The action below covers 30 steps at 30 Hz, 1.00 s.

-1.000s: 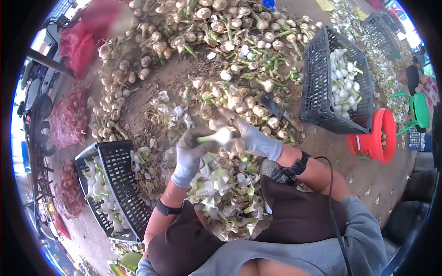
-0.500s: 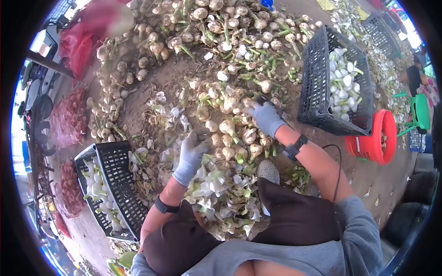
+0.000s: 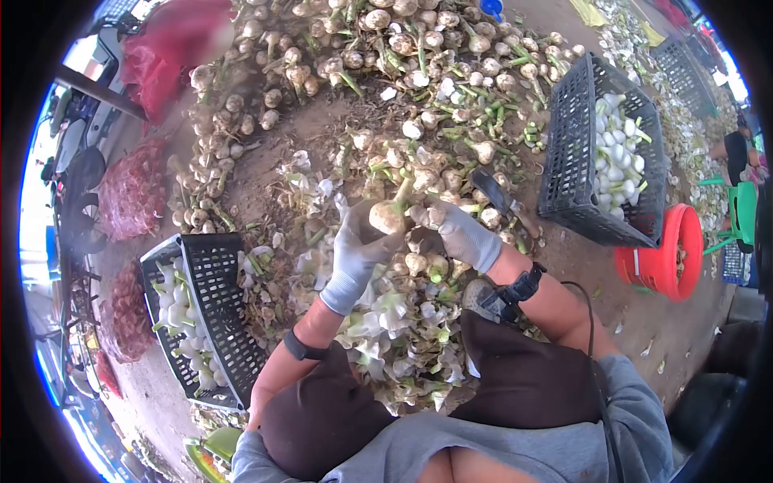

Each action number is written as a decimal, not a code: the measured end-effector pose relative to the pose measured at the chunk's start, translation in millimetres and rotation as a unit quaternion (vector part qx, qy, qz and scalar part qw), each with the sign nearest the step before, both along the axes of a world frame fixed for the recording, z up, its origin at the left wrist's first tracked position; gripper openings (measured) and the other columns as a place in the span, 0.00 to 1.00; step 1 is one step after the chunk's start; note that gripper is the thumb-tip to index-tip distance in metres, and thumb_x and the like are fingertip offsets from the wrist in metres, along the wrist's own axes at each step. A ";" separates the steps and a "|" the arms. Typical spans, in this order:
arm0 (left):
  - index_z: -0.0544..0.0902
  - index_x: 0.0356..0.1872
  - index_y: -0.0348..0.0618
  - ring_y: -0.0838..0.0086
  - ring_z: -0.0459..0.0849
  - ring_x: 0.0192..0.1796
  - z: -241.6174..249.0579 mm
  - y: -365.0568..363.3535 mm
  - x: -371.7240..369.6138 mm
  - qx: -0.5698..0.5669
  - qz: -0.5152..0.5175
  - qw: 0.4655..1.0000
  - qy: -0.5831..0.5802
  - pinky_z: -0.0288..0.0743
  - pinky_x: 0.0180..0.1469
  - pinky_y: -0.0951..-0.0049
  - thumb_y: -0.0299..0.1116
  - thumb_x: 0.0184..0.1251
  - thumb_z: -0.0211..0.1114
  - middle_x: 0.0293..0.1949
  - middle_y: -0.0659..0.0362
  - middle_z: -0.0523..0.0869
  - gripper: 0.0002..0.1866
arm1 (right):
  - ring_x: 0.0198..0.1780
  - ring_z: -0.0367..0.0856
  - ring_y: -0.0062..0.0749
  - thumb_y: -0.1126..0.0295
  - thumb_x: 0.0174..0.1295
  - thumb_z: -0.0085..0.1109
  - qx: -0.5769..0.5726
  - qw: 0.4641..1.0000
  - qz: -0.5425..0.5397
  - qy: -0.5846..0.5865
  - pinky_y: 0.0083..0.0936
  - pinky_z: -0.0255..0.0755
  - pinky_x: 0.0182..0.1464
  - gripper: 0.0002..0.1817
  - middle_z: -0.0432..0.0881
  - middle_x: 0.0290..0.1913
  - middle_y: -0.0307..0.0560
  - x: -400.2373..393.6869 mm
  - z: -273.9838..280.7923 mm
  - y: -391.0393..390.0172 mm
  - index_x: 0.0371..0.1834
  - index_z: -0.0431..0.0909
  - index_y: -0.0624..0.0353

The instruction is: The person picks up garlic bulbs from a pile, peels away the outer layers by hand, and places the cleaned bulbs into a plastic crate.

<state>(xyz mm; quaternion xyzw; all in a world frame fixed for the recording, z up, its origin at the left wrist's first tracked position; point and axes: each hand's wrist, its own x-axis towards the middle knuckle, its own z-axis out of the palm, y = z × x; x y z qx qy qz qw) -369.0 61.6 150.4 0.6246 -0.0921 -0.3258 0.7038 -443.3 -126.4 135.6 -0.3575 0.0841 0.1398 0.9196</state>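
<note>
My left hand (image 3: 354, 256), in a pale grey glove, holds a garlic bulb (image 3: 388, 217) with its green stem pointing up, between thumb and fingers. Just right of that bulb is my right hand (image 3: 467, 235), gloved too, its fingers curled together; what they grip is too unclear to name. A dark-handled tool (image 3: 493, 191) lies on the bulbs beyond my right hand. Loose bulbs (image 3: 416, 263) sit beneath both hands, and white and green peelings (image 3: 390, 318) are heaped between my legs.
Black crates of cleaned bulbs stand at left (image 3: 216, 310) and right (image 3: 564, 153). A red bucket (image 3: 680, 249) and green chair (image 3: 742, 213) are beyond the right crate. Unpeeled garlic (image 3: 378, 20) is piled ahead. Net sacks (image 3: 133, 193) lie left; part of another person shows far right.
My left hand has lifted a bulb from the pile. My right hand has drawn back toward it, leaving the dark-handled tool on the bulbs. The view has shifted slightly.
</note>
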 end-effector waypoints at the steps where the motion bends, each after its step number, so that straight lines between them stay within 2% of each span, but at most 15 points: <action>1: 0.66 0.63 0.37 0.73 0.83 0.47 -0.2 2.6 -0.3 0.004 0.000 1.000 0.000 0.78 0.49 0.72 0.26 0.51 0.74 0.42 0.57 0.83 0.37 | 0.43 0.81 0.22 0.51 0.65 0.61 -0.127 0.991 0.008 0.030 0.25 0.81 0.49 0.29 0.79 0.50 0.39 0.5 -3.2 0.0 0.63 0.67 0.54; 7: 0.71 0.56 0.35 0.76 0.78 0.50 12.0 0.4 -10.3 0.160 -0.018 0.945 -0.286 0.75 0.54 0.73 0.22 0.43 0.76 0.46 0.57 0.80 0.35 | 0.33 0.76 0.12 0.50 0.61 0.66 -0.107 0.988 -0.101 0.054 0.13 0.72 0.34 0.26 0.79 0.39 0.32 4.1 -18.1 30.6 0.52 0.76 0.59; 11: 0.73 0.53 0.35 0.76 0.79 0.48 3.5 11.2 -7.0 0.128 -0.008 0.953 -0.276 0.75 0.54 0.72 0.24 0.42 0.77 0.44 0.56 0.81 0.33 | 0.27 0.70 0.13 0.54 0.64 0.64 -0.147 0.987 -0.040 0.051 0.16 0.64 0.28 0.18 0.77 0.29 0.31 1.5 -19.5 23.7 0.40 0.80 0.60; 13: 0.72 0.53 0.34 0.75 0.80 0.45 4.2 17.5 -3.3 0.147 -0.022 0.975 -0.164 0.76 0.52 0.71 0.19 0.42 0.75 0.43 0.56 0.82 0.32 | 0.25 0.68 0.13 0.55 0.65 0.63 -0.184 0.982 -0.014 0.041 0.17 0.61 0.26 0.16 0.76 0.27 0.30 2.3 -19.6 25.2 0.35 0.80 0.60; 14: 0.73 0.54 0.33 0.72 0.81 0.42 -3.7 19.7 -5.5 0.014 -0.008 0.999 -0.040 0.78 0.46 0.71 0.28 0.50 0.71 0.42 0.56 0.83 0.27 | 0.25 0.69 0.15 0.59 0.66 0.62 -0.263 0.963 -0.045 -0.032 0.18 0.62 0.26 0.14 0.75 0.26 0.32 3.2 -25.0 26.4 0.34 0.80 0.60; 15: 0.73 0.54 0.33 0.72 0.81 0.42 -8.6 20.8 -2.6 0.014 -0.007 0.999 -0.040 0.78 0.46 0.71 0.28 0.50 0.71 0.42 0.56 0.83 0.27 | 0.26 0.70 0.17 0.62 0.66 0.61 -0.338 0.932 -0.076 -0.105 0.19 0.63 0.26 0.13 0.75 0.26 0.34 4.4 -31.6 27.6 0.32 0.79 0.61; 16: 0.74 0.54 0.32 0.69 0.82 0.41 -10.6 21.6 2.4 -0.140 -0.044 0.979 0.139 0.78 0.42 0.72 0.35 0.55 0.67 0.43 0.54 0.83 0.26 | 0.28 0.73 0.23 0.67 0.63 0.62 -0.475 0.842 -0.110 -0.230 0.22 0.66 0.28 0.08 0.75 0.28 0.40 12.9 -33.9 23.4 0.33 0.78 0.62; 17: 0.74 0.55 0.31 0.66 0.83 0.40 -11.9 23.4 5.7 -0.286 -0.078 0.903 0.310 0.79 0.38 0.74 0.42 0.60 0.62 0.44 0.52 0.83 0.27 | 0.28 0.73 0.23 0.67 0.63 0.62 -0.473 0.843 -0.109 -0.230 0.22 0.66 0.28 0.08 0.75 0.28 0.40 14.0 -35.3 19.9 0.33 0.78 0.62; 19: 0.75 0.56 0.31 0.64 0.84 0.40 -14.0 27.1 7.8 -0.251 -0.053 0.898 0.358 0.77 0.33 0.76 0.54 0.64 0.52 0.46 0.49 0.84 0.33 | 0.32 0.78 0.28 0.72 0.60 0.63 -0.660 0.637 -0.138 -0.375 0.26 0.71 0.32 0.05 0.76 0.32 0.47 14.6 -27.8 15.5 0.34 0.79 0.61; 21: 0.74 0.57 0.33 0.65 0.84 0.39 -17.4 31.7 10.3 -0.233 -0.037 0.912 0.336 0.76 0.31 0.77 0.55 0.66 0.50 0.49 0.47 0.84 0.33 | 0.35 0.80 0.24 0.73 0.59 0.64 -0.610 0.702 -0.125 -0.346 0.25 0.74 0.36 0.04 0.79 0.35 0.43 17.8 -14.6 25.6 0.33 0.79 0.60; 23: 0.74 0.58 0.35 0.70 0.83 0.39 -5.1 34.8 17.1 -0.281 -0.177 0.893 0.304 0.78 0.37 0.77 0.48 0.66 0.55 0.48 0.51 0.84 0.28 | 0.40 0.80 0.18 0.73 0.61 0.64 -0.215 0.968 -0.091 -0.089 0.21 0.75 0.41 0.05 0.82 0.40 0.38 22.3 -14.3 34.8 0.37 0.80 0.62; 24: 0.73 0.57 0.35 0.72 0.83 0.39 -1.1 29.5 11.7 -0.134 -0.153 0.968 0.148 0.78 0.39 0.78 0.43 0.65 0.57 0.47 0.53 0.83 0.25 | 0.43 0.78 0.14 0.73 0.62 0.65 -0.148 0.985 -0.051 -0.070 0.16 0.73 0.46 0.10 0.83 0.44 0.36 25.1 -13.7 37.7 0.44 0.81 0.64; 26: 0.73 0.56 0.36 0.80 0.81 0.38 -12.5 28.5 5.0 0.059 -0.109 0.990 -0.069 0.75 0.38 0.81 0.29 0.60 0.63 0.44 0.60 0.82 0.22 | 0.44 0.78 0.15 0.74 0.62 0.64 -0.204 0.974 -0.034 -0.088 0.16 0.73 0.48 0.11 0.84 0.44 0.37 31.2 -18.5 38.6 0.46 0.81 0.64; 29: 0.73 0.57 0.34 0.80 0.80 0.29 1.9 45.1 10.0 0.031 -0.103 0.994 -0.030 0.71 0.30 0.81 0.29 0.60 0.61 0.34 0.60 0.82 0.23 | 0.44 0.79 0.16 0.74 0.64 0.61 -0.290 0.950 -0.016 -0.111 0.16 0.73 0.50 0.12 0.84 0.42 0.36 37.4 -1.8 43.7 0.49 0.81 0.65; 30: 0.72 0.57 0.31 0.78 0.75 0.19 2.3 56.7 17.8 -0.098 -0.164 0.976 0.107 0.71 0.25 0.79 0.32 0.60 0.61 0.24 0.60 0.80 0.24 | 0.42 0.78 0.16 0.74 0.65 0.60 -0.279 0.948 0.032 -0.148 0.16 0.73 0.48 0.11 0.84 0.40 0.35 42.6 3.3 38.7 0.48 0.81 0.65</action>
